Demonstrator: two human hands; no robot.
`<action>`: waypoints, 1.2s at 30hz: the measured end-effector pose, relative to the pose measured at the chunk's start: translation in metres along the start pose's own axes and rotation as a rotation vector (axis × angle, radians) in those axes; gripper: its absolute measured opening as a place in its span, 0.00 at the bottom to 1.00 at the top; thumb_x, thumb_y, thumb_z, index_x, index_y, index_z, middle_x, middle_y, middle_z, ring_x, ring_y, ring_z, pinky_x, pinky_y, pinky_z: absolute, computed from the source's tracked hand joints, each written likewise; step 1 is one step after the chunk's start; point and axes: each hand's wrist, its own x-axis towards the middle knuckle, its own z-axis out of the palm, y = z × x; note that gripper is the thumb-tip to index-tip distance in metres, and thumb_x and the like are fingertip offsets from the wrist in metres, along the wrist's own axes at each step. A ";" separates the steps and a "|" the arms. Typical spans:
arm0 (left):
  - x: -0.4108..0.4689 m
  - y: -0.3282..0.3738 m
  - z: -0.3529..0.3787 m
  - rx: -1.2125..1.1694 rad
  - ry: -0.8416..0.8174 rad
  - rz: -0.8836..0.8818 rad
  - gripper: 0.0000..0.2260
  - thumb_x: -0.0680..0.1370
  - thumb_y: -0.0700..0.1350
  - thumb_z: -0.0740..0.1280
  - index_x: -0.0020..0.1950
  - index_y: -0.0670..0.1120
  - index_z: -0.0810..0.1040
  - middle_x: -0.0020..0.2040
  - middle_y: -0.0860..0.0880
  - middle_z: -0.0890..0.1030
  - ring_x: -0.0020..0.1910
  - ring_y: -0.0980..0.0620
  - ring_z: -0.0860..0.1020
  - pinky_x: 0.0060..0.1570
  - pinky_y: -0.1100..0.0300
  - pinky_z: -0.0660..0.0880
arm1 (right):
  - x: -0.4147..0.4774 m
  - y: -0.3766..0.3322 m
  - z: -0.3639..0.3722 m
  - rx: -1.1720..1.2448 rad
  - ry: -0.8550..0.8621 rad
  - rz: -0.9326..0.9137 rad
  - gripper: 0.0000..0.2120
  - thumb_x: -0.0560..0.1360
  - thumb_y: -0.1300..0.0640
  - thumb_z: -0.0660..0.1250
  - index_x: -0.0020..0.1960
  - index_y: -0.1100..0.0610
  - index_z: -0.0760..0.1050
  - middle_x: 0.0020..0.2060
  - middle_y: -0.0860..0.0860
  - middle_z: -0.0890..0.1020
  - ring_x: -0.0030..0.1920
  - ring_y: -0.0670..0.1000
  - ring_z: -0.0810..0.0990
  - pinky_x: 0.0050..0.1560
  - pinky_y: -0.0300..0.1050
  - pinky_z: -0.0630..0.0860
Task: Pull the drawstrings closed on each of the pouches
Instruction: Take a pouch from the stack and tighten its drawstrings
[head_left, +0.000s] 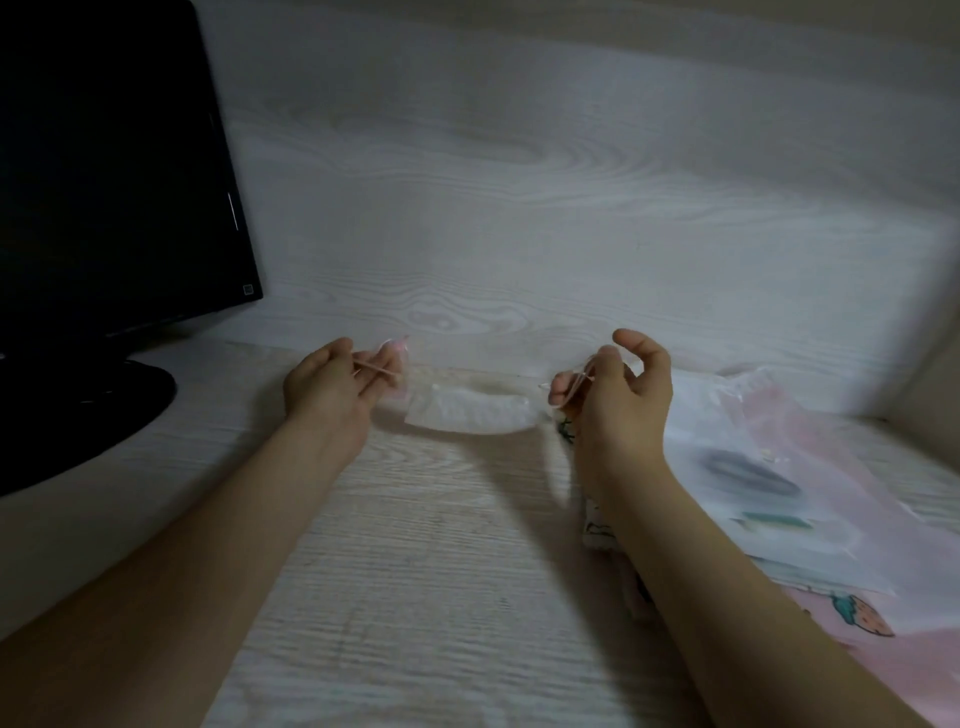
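Head view is showing the pouch (470, 413) stretching sideways between the hands, with left hand (332, 387) and right hand (618, 400) fingers each pinching a drawstring (376, 370) at its ends.

The worktop (415, 571) is pale wood-grain board with a matt, lightly streaked finish, and the back panel (519, 182) rising from its far edge shows the same whitish grain with broad knots and swirls, also matt. The pouch (470, 410) is sheer white cloth, thin enough to look translucent and faintly crinkled. Its drawstrings (376, 370) are thin, smooth cord of a pinkish tone. At the worktop's right edge the pile of pouches (779, 493) is the same gauzy, see-through fabric in white and pale pink, lying over a pink printed cloth (857, 623) that looks soft and matt. At the far left corner, the monitor (104, 182) is black plastic with a dark, slightly glossy screen, and its stand (104, 410) has a duller black sheen.
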 end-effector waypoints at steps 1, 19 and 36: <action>0.000 0.001 0.001 -0.021 0.008 -0.031 0.07 0.86 0.33 0.59 0.61 0.39 0.74 0.44 0.42 0.76 0.29 0.51 0.84 0.33 0.58 0.83 | 0.000 0.002 0.001 -0.038 -0.022 -0.019 0.10 0.85 0.63 0.56 0.61 0.51 0.70 0.40 0.55 0.74 0.29 0.49 0.78 0.34 0.44 0.78; -0.013 -0.007 -0.015 1.801 -0.584 0.936 0.17 0.81 0.53 0.60 0.32 0.51 0.72 0.49 0.50 0.78 0.62 0.47 0.79 0.56 0.50 0.69 | -0.006 0.007 -0.011 -1.702 -0.496 -0.664 0.22 0.82 0.40 0.55 0.40 0.53 0.76 0.37 0.52 0.80 0.38 0.60 0.80 0.38 0.48 0.73; -0.017 -0.013 -0.003 1.478 -0.296 0.734 0.30 0.81 0.56 0.67 0.25 0.46 0.60 0.46 0.64 0.63 0.35 0.48 0.79 0.43 0.55 0.68 | 0.002 0.011 -0.015 -1.718 -0.428 -0.582 0.29 0.85 0.37 0.45 0.39 0.53 0.72 0.40 0.54 0.80 0.47 0.60 0.78 0.54 0.56 0.68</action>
